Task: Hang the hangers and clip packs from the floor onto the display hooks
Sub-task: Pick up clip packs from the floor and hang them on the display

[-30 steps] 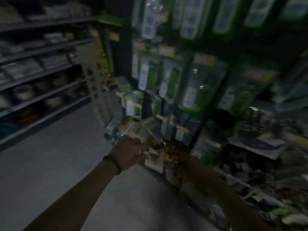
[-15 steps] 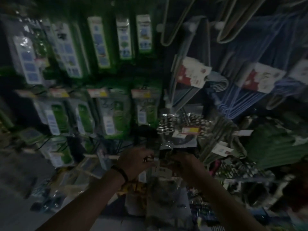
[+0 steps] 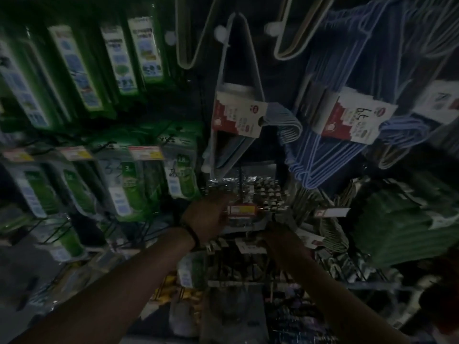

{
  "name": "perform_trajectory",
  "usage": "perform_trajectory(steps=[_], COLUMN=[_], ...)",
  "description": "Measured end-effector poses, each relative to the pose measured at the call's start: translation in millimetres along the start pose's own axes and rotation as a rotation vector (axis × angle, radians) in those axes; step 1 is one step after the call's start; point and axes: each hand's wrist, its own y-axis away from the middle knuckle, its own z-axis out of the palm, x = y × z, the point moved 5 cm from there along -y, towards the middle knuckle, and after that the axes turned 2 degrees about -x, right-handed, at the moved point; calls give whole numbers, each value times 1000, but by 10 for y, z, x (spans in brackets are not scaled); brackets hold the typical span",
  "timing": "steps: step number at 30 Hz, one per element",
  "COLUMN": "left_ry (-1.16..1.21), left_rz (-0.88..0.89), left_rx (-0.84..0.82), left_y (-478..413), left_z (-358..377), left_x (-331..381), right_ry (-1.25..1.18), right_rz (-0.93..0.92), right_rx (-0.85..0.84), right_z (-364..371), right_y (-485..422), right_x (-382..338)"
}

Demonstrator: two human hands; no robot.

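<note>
The scene is dim. A clear clip pack (image 3: 260, 194) with rows of small metal clips hangs in front of the display, at a hook with a yellow and red price tag (image 3: 242, 210). My left hand (image 3: 208, 217) reaches up to the pack's left edge, fingers against it beside the tag. My right hand (image 3: 280, 238) is under the pack and holds its lower edge; its fingers are hard to make out. Blue wire hangers (image 3: 313, 155) with red and white labels hang above right.
Green packaged goods (image 3: 124, 184) fill the hooks on the left. Grey-blue hangers (image 3: 233, 100) hang above the pack, dark green hanger bundles (image 3: 397, 224) to the right. More packs (image 3: 231, 266) hang below my hands. Grey floor (image 3: 22, 281) shows at lower left.
The view has swung from the aisle to the display. Both hands have lifted the clip pack upward to the hook with the price tag.
</note>
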Motion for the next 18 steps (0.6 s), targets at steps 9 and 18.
perform_trajectory(steps=[9,18], left_ry=[-477,-167], left_rz=[487,206], left_rx=[269,79], left_y=[-108,-385], left_z=[-121,-461], left_x=[254,178], right_ry=[61,141], right_rz=[30,-59], right_rx=[81,287], right_z=[-99,-405], right_y=[-197,-203], right_x=[-22,-25])
